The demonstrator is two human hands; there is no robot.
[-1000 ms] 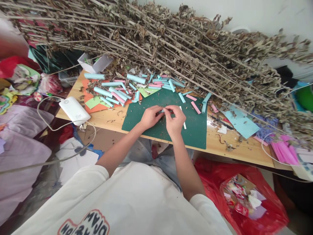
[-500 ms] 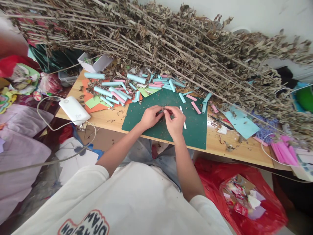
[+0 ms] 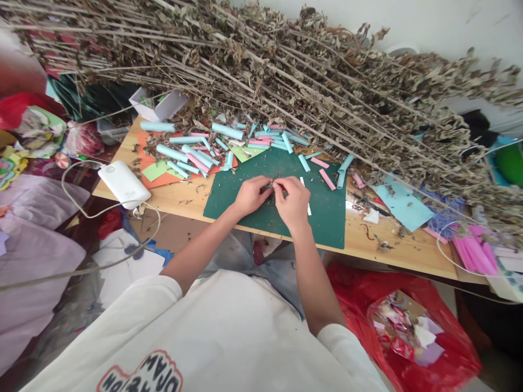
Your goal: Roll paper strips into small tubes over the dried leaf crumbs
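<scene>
My left hand [image 3: 253,196] and my right hand [image 3: 292,202] meet above the green cutting mat [image 3: 322,228]. Both are closed, thumbs against fingertips, pinching a small brown bit of dried leaf [image 3: 272,183] between them; its exact shape is mostly hidden by the fingers. Brown crumbs lie on the mat below. A narrow white paper strip [image 3: 309,209] lies partly behind my right hand. Rolled blue paper tubes [image 3: 227,131] and pink paper tubes [image 3: 327,179] are scattered along the mat's far edge.
Dried leafy stalks [image 3: 261,71] are heaped across the back of the wooden table [image 3: 392,247]. On the left lie a white power bank [image 3: 125,184] with a cable and an orange sheet [image 3: 163,182]. A blue sheet [image 3: 402,201] is at right; a red bag [image 3: 445,337] of scraps stands below.
My right hand's fingers have shifted very slightly at the pinch, and its wrist has turned a little. My left hand and the things on the table look the same.
</scene>
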